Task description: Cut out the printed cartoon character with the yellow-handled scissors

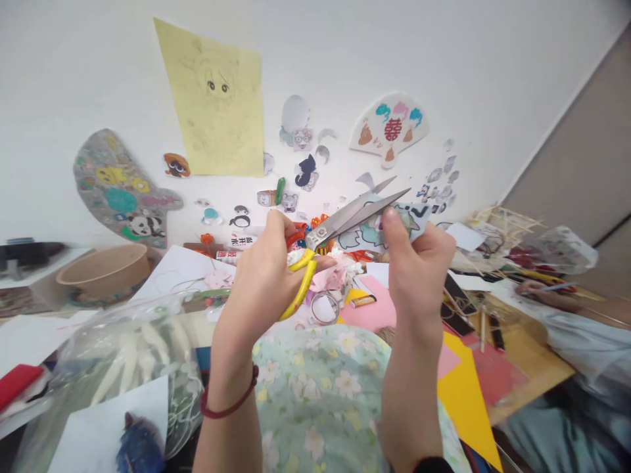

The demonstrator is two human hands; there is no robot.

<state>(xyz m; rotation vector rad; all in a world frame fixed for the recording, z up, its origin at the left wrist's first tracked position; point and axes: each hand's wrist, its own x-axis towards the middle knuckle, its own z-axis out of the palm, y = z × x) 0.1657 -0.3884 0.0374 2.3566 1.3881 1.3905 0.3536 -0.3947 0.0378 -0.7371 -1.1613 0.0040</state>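
My left grip (pixel 269 272) holds scissors (pixel 320 233) with 2 smooth metal blades and glossy plastic handles (pixel 308 281); at the scissors' right, my right grip (pixel 417 266) pinches printed paper (pixel 371 234). Below them, matt floral cloth (pixel 320 387); lower left, a shiny, crinkled plastic bag (pixel 148 355); upper left, matt yellow paper (pixel 229 135).

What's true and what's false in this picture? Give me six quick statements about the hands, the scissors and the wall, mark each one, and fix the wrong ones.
1. The left hand holds the scissors. True.
2. The blades are fully closed. False: their tips stand apart.
3. The right hand grips a printed paper piece. True.
4. The dark red wristband is on the right wrist. False: the dark red wristband is on the left wrist.
5. A yellow sheet with a drawing is on the wall. True.
6. The fan shape is left of that sheet in the picture. False: the fan shape is to its right.
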